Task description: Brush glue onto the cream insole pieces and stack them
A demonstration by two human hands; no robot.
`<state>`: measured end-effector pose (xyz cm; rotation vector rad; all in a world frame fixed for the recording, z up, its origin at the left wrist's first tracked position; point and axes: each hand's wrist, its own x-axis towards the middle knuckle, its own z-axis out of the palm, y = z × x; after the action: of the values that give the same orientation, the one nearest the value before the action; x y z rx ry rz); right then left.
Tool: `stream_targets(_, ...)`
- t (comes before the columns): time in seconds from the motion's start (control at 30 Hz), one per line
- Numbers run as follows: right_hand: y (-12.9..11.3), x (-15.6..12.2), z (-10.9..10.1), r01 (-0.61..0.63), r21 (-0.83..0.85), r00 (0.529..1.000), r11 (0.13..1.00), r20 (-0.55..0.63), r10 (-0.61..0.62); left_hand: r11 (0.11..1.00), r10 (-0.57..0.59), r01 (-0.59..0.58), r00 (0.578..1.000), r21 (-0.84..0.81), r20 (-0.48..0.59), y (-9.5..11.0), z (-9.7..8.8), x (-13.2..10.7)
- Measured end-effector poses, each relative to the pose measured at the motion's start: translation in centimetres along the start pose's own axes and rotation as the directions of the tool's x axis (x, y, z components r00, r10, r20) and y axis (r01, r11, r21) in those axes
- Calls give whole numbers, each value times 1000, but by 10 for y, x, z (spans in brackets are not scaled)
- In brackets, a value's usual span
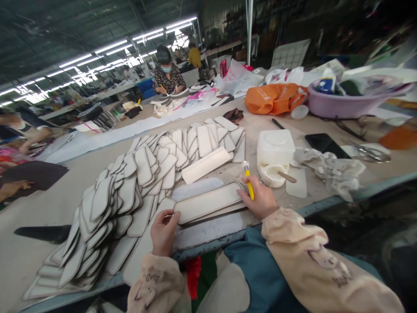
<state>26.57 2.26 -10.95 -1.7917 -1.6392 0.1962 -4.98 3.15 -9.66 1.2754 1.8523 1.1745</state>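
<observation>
Pinched at its left end by my left hand (164, 232), a long pale panel (208, 202) with rounded corners and dark edges lies near the table's front edge. My right hand (260, 198) grips a small yellow-handled brush (249, 184), its whitish head pointing up and away. Fingers of that same hand also touch the panel's right end. Beneath the panel are other flat pieces, partly hidden. Behind and to the left spreads a large heap of similar pale panels (143, 165). A folded or curved cream strip (206, 165) rests just beyond the panel.
Right of my hands stands a white plastic container (275, 150) with a flat stick (286, 176) at its opening. Beyond are a crumpled cloth (329, 169), a dark phone (327, 145), scissors (371, 152), an orange bag (275, 98) and a purple basin (355, 102). Co-workers sit across and at left.
</observation>
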Motion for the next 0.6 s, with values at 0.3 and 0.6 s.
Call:
stream_targets(0.3,-16,-1,-18,140,294,989,945,14,-150,726,74,-47,997,-686,10,74,13,-1)
stream_targets(0.6,-41,-9,-25,41,741,995,670,30,-94,657,115,6,988,-754,108,168,16,8)
